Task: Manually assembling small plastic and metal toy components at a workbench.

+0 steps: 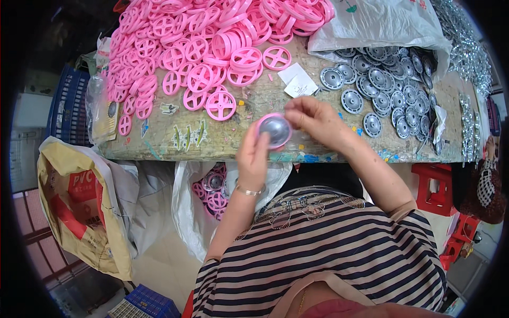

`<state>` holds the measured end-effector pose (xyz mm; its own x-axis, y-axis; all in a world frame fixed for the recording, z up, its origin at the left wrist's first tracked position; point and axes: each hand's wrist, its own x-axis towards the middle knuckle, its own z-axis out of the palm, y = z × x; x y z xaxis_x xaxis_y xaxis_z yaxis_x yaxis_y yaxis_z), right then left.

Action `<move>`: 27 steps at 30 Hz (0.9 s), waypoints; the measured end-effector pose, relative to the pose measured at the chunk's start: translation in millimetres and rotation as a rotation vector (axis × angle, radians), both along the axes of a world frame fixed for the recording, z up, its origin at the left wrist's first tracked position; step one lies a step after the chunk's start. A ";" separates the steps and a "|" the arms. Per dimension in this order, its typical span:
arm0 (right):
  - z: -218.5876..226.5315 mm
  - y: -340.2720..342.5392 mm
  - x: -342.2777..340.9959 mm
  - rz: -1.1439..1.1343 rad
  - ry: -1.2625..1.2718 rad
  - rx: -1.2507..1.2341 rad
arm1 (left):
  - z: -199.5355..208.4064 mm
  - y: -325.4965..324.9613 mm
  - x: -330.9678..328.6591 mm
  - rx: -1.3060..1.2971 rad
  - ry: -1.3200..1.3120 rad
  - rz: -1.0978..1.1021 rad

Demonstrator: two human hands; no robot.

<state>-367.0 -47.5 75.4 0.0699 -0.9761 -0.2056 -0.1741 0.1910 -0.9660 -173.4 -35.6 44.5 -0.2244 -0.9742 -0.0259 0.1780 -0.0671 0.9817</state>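
Workshop — heaped pink wheels (pixel 212 37), worn bench (pixel 254 100)

pink spoked wheels (pixel 212 42), silver-grey hubcaps (pixel 392 85), pink-rimmed silver disc (pixel 274 130), navy-and-white striped shirt (pixel 328 254), red stools (pixel 437 185)

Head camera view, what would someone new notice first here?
Probably the big heap of pink spoked wheels covering the far left of the worn workbench, then the pile of silver hub discs spilling from a white bag on the right. At the near edge, the left hand holds a pink wheel with a silver disc in it while the right hand touches its upper rim.
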 end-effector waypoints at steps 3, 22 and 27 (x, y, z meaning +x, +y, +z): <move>0.0 -34.0 -12.7 -0.053 0.236 -0.214 | -3.7 14.5 42.2 -0.176 -0.364 0.340; 8.0 11.9 18.2 0.171 0.572 -0.688 | 15.8 -16.1 -17.1 -0.002 0.147 -0.080; 16.9 13.8 -22.6 -0.044 0.348 -0.508 | 0.9 -26.0 -25.9 0.251 0.231 -0.111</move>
